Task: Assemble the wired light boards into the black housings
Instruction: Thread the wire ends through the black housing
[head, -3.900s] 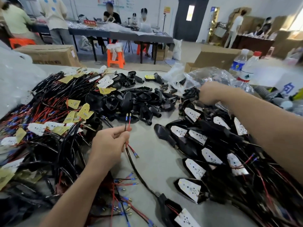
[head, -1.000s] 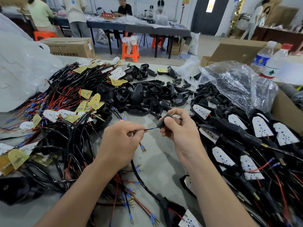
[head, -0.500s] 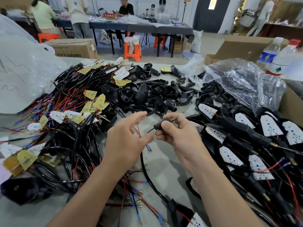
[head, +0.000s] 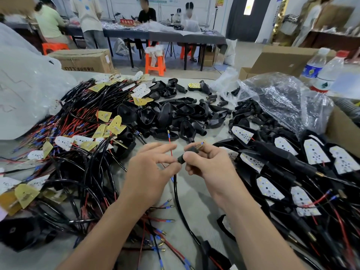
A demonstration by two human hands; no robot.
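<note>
Two hands work left of the clear plastic bag [head: 282, 100], nearer the camera: the left hand [head: 148, 172] pinches one red wire [head: 169, 145], the right hand [head: 210, 168] grips one black stem [head: 188, 155]. Two water bottles [head: 314, 65] [head: 329, 75] stand just right of the bag. One yellow-faced housing [head: 194, 86] lies left of it. Beyond it are three orange stools [head: 155, 63] [head: 55, 48] [head: 184, 50] and five people [head: 48, 22] [head: 87, 16] [head: 146, 14] [head: 188, 18] [head: 309, 22]. The loose black housings [head: 171, 115] and wired boards [head: 93, 121] overlap too much to count.

1. We see a grey desk [head: 194, 195], bare near its middle.
2. On its left we see tangled wired light boards [head: 81, 137].
3. Further back lie empty black housings [head: 175, 115].
4. On the right lie fitted housings [head: 292, 162] and a clear plastic bag [head: 282, 98].
</note>
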